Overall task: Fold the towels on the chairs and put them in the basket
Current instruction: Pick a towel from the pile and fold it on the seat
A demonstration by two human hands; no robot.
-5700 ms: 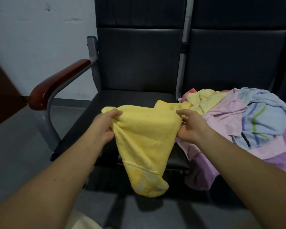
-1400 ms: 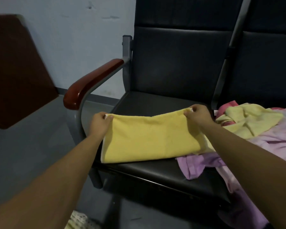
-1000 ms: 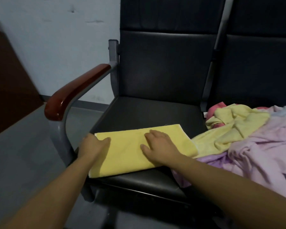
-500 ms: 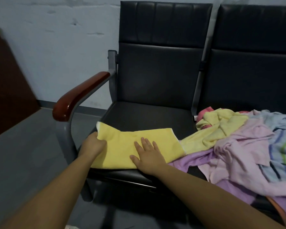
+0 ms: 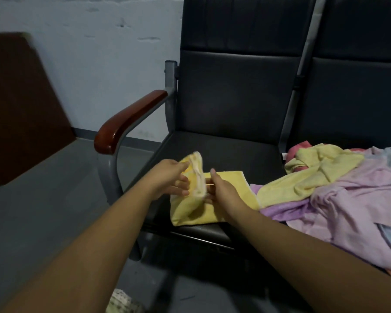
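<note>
A yellow towel point(image 5: 235, 188), folded into a strip, lies on the front of the left black chair seat point(image 5: 224, 150). My left hand point(image 5: 169, 179) grips the towel's left end, lifted and turned over toward the right. My right hand point(image 5: 221, 188) rests on the middle of the towel, fingers partly hidden behind the raised flap. A heap of loose towels point(image 5: 339, 188) in yellow, pink, lilac and striped blue covers the right chair seat. No basket is in view.
The left chair has a red-brown wooden armrest point(image 5: 127, 123) on a grey metal frame. A dark brown board point(image 5: 20, 105) leans on the pale wall at the left. Grey floor lies in front. A pale woven object point(image 5: 122, 302) shows at the bottom edge.
The towel went from hanging between my hands to lying flat on the seat. Since half a second ago, my left hand has lifted its left end over toward my right hand.
</note>
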